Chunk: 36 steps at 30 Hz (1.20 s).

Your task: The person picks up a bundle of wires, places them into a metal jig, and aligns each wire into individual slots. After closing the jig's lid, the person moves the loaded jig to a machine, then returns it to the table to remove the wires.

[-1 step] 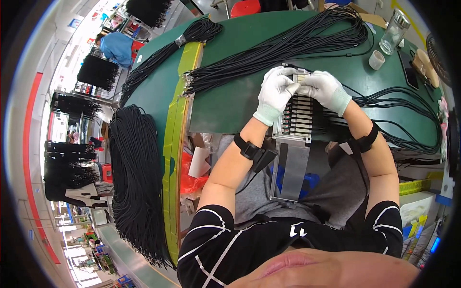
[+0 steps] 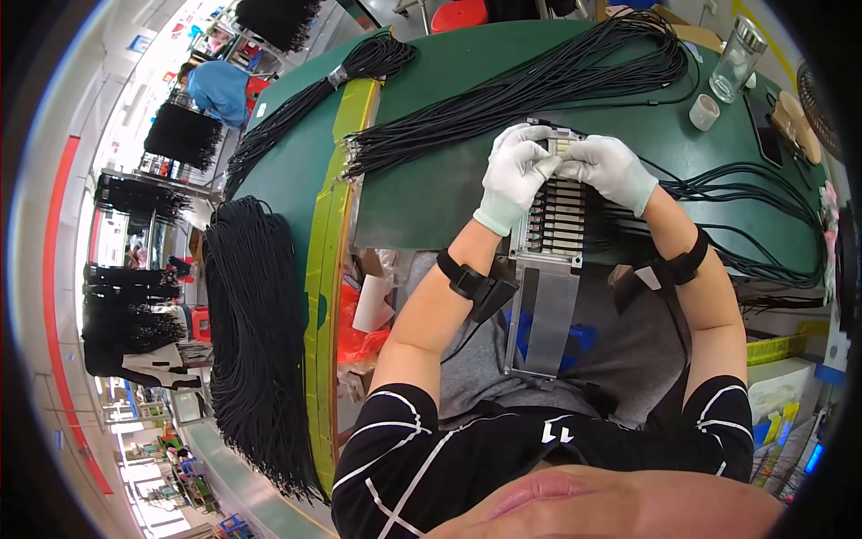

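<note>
White gloves cover both of my hands, which meet over the far end of a metal fixture (image 2: 564, 225) with a row of slots across it. My left hand (image 2: 518, 171) has thumb and fingers pinched together at the fixture's left side. From the right, my right hand (image 2: 608, 169) pinches close to the left fingertips. Whatever lies between the fingers is too small and covered to make out. Black cables (image 2: 615, 232) run out from the fixture's right side, with small connector ends in the slots. A clear plate (image 2: 546, 323) extends from the fixture toward my lap.
Long black cable bundles (image 2: 539, 85) stretch over the green table (image 2: 404, 211). Another thick bundle (image 2: 256, 332) hangs beyond the yellow-green strip (image 2: 323, 269) on the left. Loose cables (image 2: 754, 184), a glass jar (image 2: 738, 61), a cup (image 2: 704, 112) and a phone (image 2: 763, 130) lie right.
</note>
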Each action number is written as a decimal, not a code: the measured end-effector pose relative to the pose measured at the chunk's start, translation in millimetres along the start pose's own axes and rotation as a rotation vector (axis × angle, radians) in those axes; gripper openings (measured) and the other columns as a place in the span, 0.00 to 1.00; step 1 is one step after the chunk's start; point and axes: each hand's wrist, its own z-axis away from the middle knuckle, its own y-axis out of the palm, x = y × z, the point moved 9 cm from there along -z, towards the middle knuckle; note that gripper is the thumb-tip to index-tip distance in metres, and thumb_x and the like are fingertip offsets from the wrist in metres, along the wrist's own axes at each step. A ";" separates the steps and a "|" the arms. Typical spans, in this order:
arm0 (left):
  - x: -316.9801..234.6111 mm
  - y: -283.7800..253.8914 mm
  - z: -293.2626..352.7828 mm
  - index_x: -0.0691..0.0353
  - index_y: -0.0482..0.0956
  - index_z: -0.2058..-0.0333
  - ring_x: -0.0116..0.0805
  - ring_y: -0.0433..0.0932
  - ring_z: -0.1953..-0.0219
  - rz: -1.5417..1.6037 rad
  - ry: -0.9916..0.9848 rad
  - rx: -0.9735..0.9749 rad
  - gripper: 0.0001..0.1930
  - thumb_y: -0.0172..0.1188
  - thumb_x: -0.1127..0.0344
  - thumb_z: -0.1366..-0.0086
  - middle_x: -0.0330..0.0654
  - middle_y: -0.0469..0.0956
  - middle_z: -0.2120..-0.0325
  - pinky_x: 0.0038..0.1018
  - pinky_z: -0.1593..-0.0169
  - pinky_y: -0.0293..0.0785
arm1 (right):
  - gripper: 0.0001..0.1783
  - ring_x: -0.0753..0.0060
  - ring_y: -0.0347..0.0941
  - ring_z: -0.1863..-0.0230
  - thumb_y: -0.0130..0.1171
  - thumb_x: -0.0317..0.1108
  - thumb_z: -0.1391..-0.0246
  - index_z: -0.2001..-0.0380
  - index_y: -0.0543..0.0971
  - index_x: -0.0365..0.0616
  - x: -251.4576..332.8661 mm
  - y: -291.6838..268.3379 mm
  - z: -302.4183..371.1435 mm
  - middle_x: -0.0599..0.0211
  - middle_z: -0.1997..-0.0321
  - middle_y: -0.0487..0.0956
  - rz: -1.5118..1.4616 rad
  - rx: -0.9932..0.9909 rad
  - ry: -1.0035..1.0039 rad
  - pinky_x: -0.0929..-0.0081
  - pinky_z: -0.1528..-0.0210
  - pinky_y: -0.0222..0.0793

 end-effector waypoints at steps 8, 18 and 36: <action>22.8 -20.9 -0.8 0.65 0.81 0.71 0.42 0.75 0.49 0.009 -0.155 -0.083 0.07 0.67 0.68 0.41 0.48 0.79 0.53 0.34 0.44 0.69 | 0.14 0.51 0.78 0.64 0.66 0.42 0.49 0.66 0.81 0.43 -24.2 -55.2 13.9 0.58 0.66 0.82 0.355 -0.215 -0.113 0.63 0.60 0.73; 41.2 -23.9 -1.7 0.61 0.83 0.72 0.42 0.75 0.49 -0.133 -0.203 -0.118 0.07 0.69 0.65 0.43 0.45 0.82 0.58 0.36 0.44 0.69 | 0.10 0.55 0.75 0.61 0.66 0.36 0.49 0.64 0.83 0.45 -22.4 -30.7 3.5 0.61 0.67 0.82 0.231 -0.097 -0.040 0.62 0.56 0.72; 80.9 -15.8 7.7 0.57 0.85 0.58 0.41 0.78 0.54 -0.163 -0.402 -0.016 0.12 0.58 0.58 0.33 0.46 0.82 0.58 0.32 0.47 0.72 | 0.04 0.64 0.74 0.59 0.65 0.36 0.56 0.74 0.80 0.54 -16.5 -35.3 2.6 0.75 0.72 0.78 0.621 -0.278 -0.166 0.64 0.56 0.69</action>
